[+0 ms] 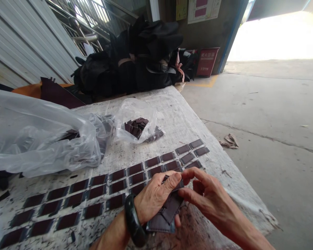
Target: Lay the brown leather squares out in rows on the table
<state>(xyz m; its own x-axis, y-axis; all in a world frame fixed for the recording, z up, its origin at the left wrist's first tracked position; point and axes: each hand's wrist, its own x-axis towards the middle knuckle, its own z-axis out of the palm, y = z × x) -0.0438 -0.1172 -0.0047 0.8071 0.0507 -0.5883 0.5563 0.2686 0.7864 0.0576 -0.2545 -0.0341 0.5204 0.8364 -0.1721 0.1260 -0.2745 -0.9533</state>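
My left hand (152,198), with a dark bangle (135,222) at its wrist, is wrapped round several dark brown leather pieces (160,222) with stitched edges. Its thumb lies over the top of them. At their far right edge my right hand (211,198) pinches a leather piece between thumb and bent fingers; part of that piece is hidden. Beyond and left of both hands, rows of similar rectangular leather pieces (94,191) lie flat on the table, each on a slightly larger grey-blue backing.
A clear plastic bag (120,130) of small dark pieces stands on the pale, stained table (169,111). A larger plastic bag (41,135) lies at left. Black bundles (135,55) are piled behind the table. Concrete floor (263,104) lies past its right edge, with a crumpled scrap (229,141).
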